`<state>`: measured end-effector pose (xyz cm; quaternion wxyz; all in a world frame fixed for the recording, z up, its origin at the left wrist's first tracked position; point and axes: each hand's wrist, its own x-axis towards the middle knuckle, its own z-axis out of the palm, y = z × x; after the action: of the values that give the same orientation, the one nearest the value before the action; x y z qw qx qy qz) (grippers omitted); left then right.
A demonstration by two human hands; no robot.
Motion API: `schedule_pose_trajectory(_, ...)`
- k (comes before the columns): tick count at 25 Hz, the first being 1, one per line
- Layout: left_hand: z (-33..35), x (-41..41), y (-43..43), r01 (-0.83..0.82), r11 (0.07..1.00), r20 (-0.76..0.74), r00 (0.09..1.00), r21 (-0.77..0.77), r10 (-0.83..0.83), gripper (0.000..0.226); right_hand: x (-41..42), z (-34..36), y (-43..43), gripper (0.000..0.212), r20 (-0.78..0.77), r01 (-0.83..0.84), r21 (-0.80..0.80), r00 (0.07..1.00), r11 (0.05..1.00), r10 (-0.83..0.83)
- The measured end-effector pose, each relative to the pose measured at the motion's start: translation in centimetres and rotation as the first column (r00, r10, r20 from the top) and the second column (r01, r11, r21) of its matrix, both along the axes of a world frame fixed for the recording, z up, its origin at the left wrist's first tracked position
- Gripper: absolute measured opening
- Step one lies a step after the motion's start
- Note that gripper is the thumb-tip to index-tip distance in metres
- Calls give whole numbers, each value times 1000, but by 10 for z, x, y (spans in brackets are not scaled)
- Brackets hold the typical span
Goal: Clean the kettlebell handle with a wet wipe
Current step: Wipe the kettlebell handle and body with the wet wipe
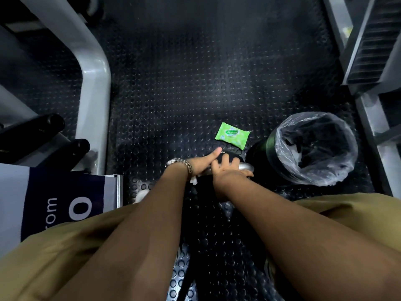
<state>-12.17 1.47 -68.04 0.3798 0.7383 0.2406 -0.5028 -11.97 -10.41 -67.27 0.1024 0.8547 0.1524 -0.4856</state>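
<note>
Kettlebell (230, 157) on a black studded floor (184, 83), seen from above, near the middle of the view. Two bare arms reach down to it from the bottom edge.

Both hands grasp its silver handle (247, 167), which runs left to right across the top of the black bell. The left hand (200, 165) is clenched round the handle's left end, thumb sticking out toward 1 o'clock. A white scrap of wipe (193, 181) pokes out from under the heel of this hand, pressed to the metal. A metal watch (181, 162) circles the left wrist. The right hand (229, 170) sits just beside the left, touching it, fingers curled over the middle of the handle. Only the handle's right end shows bare.

Around the kettlebell:
- at 1 o'clock, near it, a green pack (232, 135) of wipes lies flat on the floor;
- at 2 to 3 o'clock, just beside it, stands a round bin (312, 148) lined with clear plastic — dark contents inside, too dim to tell;
- at 10 o'clock, well apart, a grey machine frame (93, 83) bends downward;
- at 8 o'clock, a navy and white banner (54, 209) with partial lettering.
</note>
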Motion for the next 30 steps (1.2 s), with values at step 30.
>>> schedule_pose_trajectory(30,-45,15,6,74,988,54,995,133,-82,74,-1,2,-1,118,16,-2,6,1000,1000,2)
